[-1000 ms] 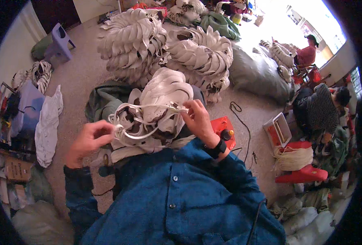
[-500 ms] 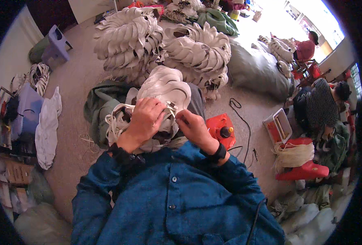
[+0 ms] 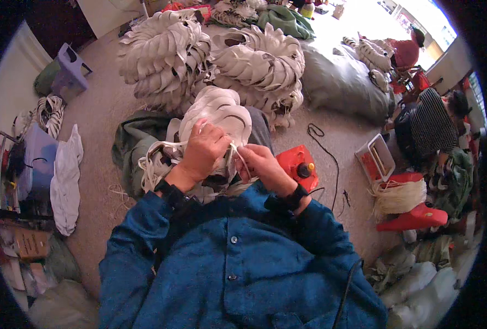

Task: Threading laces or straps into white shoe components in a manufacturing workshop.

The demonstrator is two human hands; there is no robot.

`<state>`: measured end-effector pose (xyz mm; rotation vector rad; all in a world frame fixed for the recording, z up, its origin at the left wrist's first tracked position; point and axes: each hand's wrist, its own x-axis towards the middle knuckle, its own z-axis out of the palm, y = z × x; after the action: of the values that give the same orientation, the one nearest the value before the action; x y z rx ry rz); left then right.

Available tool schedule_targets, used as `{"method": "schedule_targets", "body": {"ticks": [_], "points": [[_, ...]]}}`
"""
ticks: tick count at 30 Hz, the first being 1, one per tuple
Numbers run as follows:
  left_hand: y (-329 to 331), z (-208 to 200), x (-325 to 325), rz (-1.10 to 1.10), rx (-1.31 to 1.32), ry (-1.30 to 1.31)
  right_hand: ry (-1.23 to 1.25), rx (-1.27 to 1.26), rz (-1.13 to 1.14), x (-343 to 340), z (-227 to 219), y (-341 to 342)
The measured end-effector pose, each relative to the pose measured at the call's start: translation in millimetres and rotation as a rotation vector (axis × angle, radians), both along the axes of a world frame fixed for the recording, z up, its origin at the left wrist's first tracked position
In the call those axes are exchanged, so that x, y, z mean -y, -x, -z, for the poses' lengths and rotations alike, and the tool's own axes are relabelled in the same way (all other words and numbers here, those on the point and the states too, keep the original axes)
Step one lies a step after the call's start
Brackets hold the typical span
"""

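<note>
On my lap lies a bundle of overlapping off-white shoe uppers (image 3: 215, 105), with pale laces trailing from it. My left hand (image 3: 206, 149) rests against the near side of the bundle, its fingers closed on a pale lace (image 3: 234, 147). Right beside it my right hand (image 3: 259, 165) is closed too, thumb and fingers pinching the same strand, with a loop of it showing by the fingertips. More loose laces (image 3: 151, 167) hang left of my left wrist. The exact eyelet area under my fingers is hidden.
Big stacks of similar uppers (image 3: 169, 60) stand ahead on the floor. Right of me are a red container (image 3: 295, 164) with a dark and yellow cap, a black cord (image 3: 331, 151), and a red stool (image 3: 413, 218) bearing pale laces. Another person (image 3: 432, 123) sits at right beyond a stuffed grey sack (image 3: 345, 90).
My hands have drawn closer together at the lace. The right hand has turned, its fingers now beside the left fingertips. The whole view has shifted slightly.
</note>
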<state>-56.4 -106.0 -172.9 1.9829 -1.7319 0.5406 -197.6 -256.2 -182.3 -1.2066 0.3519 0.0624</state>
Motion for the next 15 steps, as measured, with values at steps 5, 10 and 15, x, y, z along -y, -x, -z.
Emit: {"method": "schedule_targets", "body": {"ticks": [5,10,15], "points": [[7,-6,-7,-0.021,-0.023,0.045,0.031,0.025,0.034,5,12,-5],[24,-25,-23,-0.063,-0.001,-0.045,0.592,0.140,0.039,10,34,-3],[19,-11,-17,-0.140,0.161,-0.136,1.153,0.132,-0.005,-10,9,-8]]}}
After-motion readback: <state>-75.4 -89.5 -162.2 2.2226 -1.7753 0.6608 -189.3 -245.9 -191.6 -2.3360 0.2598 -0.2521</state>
